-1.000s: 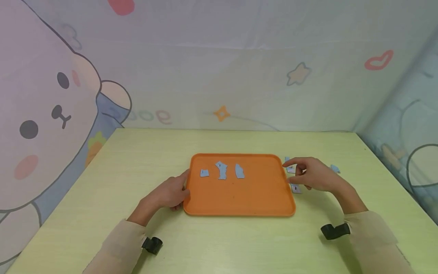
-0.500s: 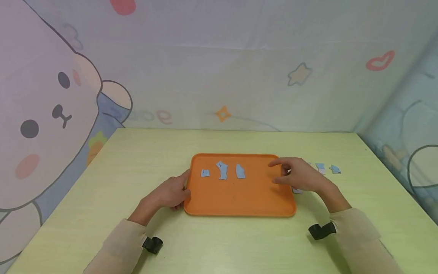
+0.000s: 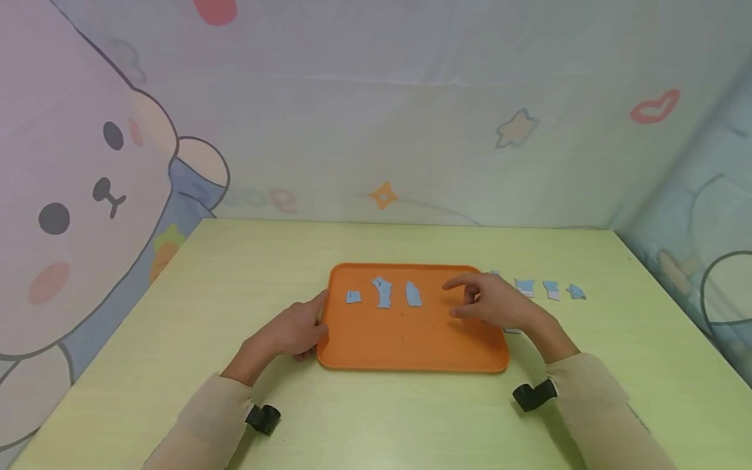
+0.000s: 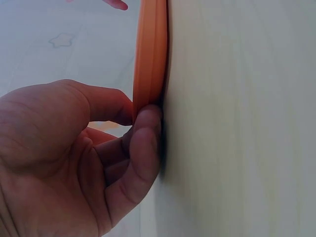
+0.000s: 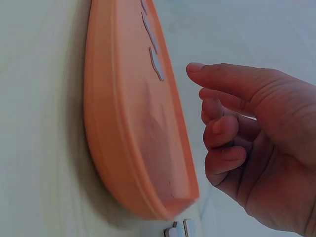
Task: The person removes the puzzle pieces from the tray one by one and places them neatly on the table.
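An orange tray (image 3: 405,346) lies flat on the table. My left hand (image 3: 292,331) grips its left edge, the thumb on the rim and curled fingers (image 4: 140,158) against the underside in the left wrist view. Three flat light-blue pieces with irregular edges, like jigsaw pieces, lie in a row inside: a small one (image 3: 353,297), a taller one (image 3: 383,294) and a curved one (image 3: 414,294). Above the tray's right part hovers my right hand (image 3: 496,303), holding nothing. Its thumb and index finger are spread apart, the other fingers loosely bent, as the right wrist view (image 5: 271,133) shows.
Right of the tray, more pieces lie on the pale table (image 3: 388,418): a blue and pinkish one (image 3: 525,288), another (image 3: 551,290) and a blue one (image 3: 576,292). Others nearby are partly hidden by the right hand. A printed cloth (image 3: 376,117) hangs behind.
My right hand has moved left from beside the tray's right edge to over the tray, uncovering pieces on the table. The left hand, the tray and its three pieces have stayed put.
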Demonstrator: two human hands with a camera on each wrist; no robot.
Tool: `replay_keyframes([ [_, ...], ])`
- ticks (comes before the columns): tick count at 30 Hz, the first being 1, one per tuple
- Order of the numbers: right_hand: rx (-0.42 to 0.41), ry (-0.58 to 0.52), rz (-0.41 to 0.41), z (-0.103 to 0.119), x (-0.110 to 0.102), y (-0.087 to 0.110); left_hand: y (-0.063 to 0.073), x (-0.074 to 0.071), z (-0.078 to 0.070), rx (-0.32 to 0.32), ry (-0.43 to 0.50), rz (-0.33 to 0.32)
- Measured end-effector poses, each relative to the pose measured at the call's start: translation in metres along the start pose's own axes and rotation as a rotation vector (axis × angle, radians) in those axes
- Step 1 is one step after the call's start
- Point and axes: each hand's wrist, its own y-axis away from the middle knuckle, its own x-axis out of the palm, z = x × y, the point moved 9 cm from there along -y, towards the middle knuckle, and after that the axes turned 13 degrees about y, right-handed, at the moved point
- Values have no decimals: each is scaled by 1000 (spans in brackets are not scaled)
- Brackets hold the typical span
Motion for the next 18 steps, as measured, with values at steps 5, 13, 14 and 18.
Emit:
replay_keyframes([
  [5,11,-1,8,1,4,-7,0,0,1,-9,-2,-2],
  [13,-40,18,3,9,8,-22,0,0,2,-25,-11,-10],
  [14,-42,20,4,10,9,-24,0,0,2,-22,-13,-8],
  [18,-39,22,12,11,12,-31,0,0,1,-20,-17,-3],
])
